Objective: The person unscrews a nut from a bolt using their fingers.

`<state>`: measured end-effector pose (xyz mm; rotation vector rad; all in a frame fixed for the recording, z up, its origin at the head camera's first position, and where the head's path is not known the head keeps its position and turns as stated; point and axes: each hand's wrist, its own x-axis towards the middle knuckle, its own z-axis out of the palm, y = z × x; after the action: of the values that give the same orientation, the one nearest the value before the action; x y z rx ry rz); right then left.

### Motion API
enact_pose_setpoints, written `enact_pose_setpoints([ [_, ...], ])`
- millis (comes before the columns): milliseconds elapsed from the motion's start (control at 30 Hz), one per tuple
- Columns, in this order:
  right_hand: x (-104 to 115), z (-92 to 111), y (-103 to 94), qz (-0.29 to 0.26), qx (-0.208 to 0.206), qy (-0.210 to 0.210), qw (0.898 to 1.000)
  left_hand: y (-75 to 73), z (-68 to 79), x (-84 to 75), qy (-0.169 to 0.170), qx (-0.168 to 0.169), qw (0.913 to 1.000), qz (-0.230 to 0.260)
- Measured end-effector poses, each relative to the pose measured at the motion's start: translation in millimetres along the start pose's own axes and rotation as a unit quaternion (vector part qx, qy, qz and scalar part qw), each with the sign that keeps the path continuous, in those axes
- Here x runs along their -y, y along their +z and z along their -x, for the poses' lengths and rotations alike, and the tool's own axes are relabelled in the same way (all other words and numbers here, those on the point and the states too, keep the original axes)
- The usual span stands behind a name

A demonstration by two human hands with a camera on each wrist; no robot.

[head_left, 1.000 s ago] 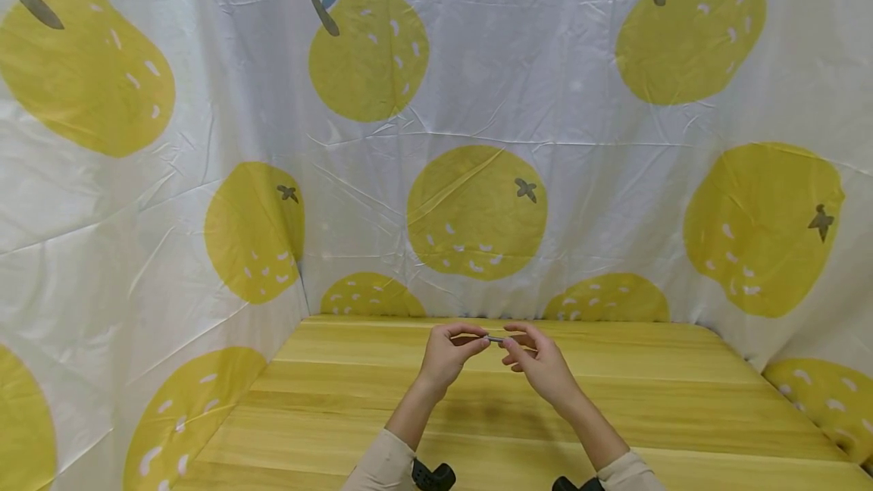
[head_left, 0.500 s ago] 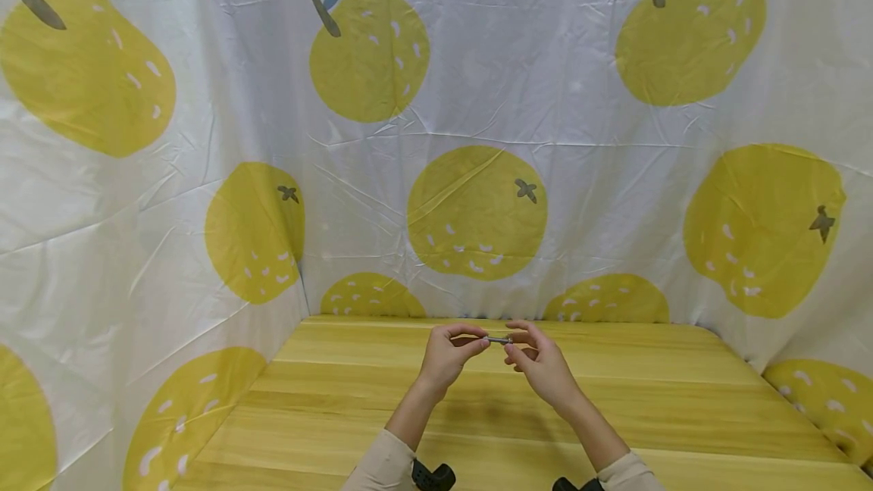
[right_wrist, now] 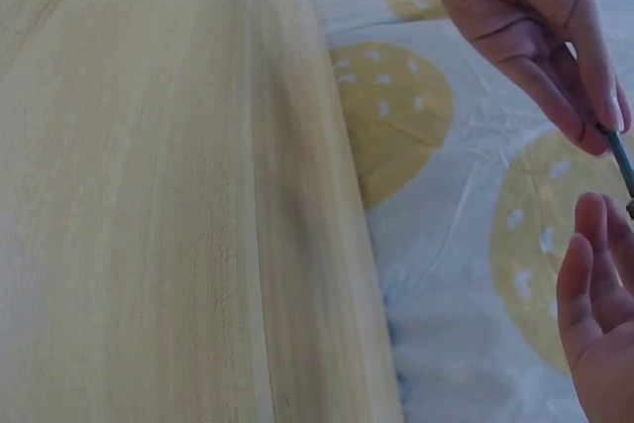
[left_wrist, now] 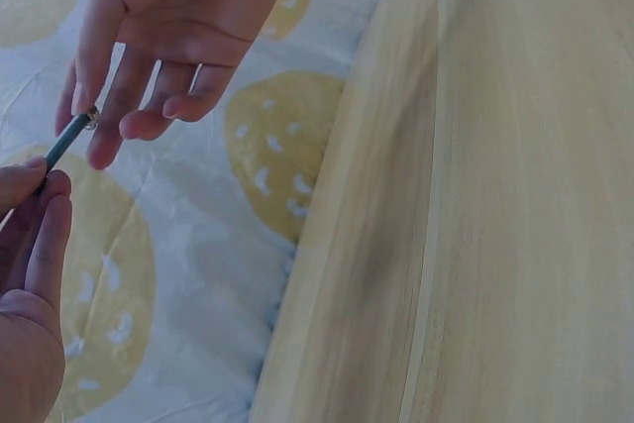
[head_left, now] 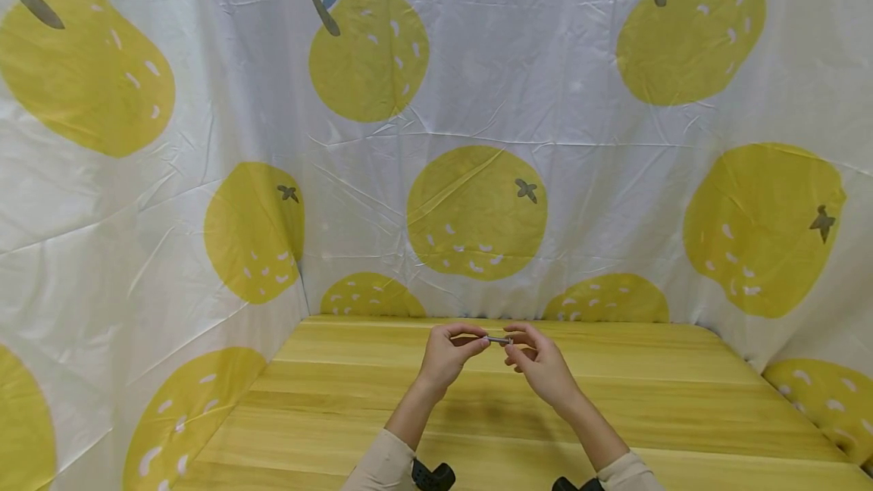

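Observation:
In the head view a slim grey metal bolt [head_left: 498, 340] lies roughly level between both hands, held up over the far part of the table. My left hand [head_left: 442, 358] pinches its left end between thumb and fingers, which hide that end. At the other end sits a small shiny nut [left_wrist: 92, 118], seen best in the left wrist view. The thumb and index finger of my right hand [head_left: 539, 366] are at this nut, one on each side. Its other fingers spread loosely apart. In the right wrist view the bolt [right_wrist: 622, 160] is partly cut off by the frame edge.
The wooden table [head_left: 327, 415] spreads under both forearms. A white curtain [head_left: 580, 195] printed with yellow fruit hangs behind its far edge and along the sides. Black wrist devices [head_left: 434, 476] show at the sleeves.
The right fingertips have shifted slightly at the bolt's right end, uncovering more of that end than one second ago. The left hand has stayed put with its pinch.

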<state>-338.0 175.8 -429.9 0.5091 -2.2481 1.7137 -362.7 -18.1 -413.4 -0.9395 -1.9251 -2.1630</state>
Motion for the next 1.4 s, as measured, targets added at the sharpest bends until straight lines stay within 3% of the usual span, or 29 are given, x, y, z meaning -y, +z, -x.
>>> enact_pose_setpoints([
  [267,0.8,0.5,1.2,0.005,-0.018,0.001,1.000,0.4,-0.1,-1.4,0.004,0.003,1.0000,0.002],
  [1400,-1.4,0.2,-0.7,0.009,-0.025,-0.021,0.999,1.3,-0.1,1.5,0.004,-0.001,1.0000,0.000],
])
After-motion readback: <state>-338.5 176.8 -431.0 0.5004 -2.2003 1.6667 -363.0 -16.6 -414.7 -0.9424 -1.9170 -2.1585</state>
